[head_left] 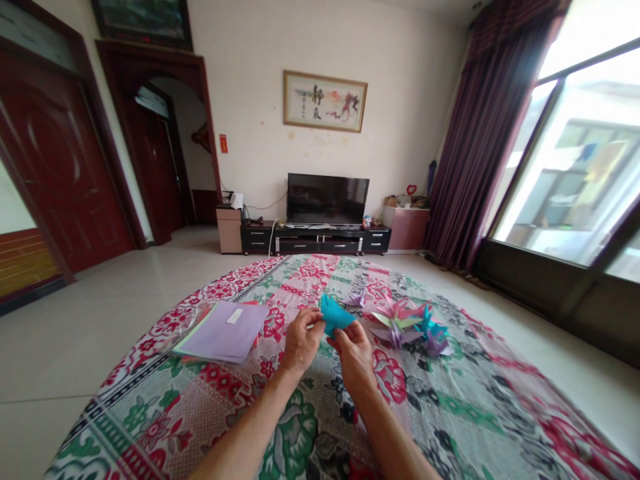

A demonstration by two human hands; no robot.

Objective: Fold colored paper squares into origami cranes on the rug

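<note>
A piece of folded blue paper (336,316) is held up between both hands over the table. My left hand (303,339) pinches its left edge between thumb and fingers. Thumb and fingers of my right hand (356,347) close on its lower right side. Just right of the hands lies a group of folded paper pieces: a pink one (399,309), purple ones (397,335) and another blue one (431,325). A small light purple folded piece (356,299) sits a little beyond the held paper.
A stack of coloured paper sheets (220,333), purple on top with a small white label, lies on the table's left. A flowered cloth (295,433) covers the round table. Beyond stand a low black cabinet (317,243) and a television (328,199); a window (575,173) is at right.
</note>
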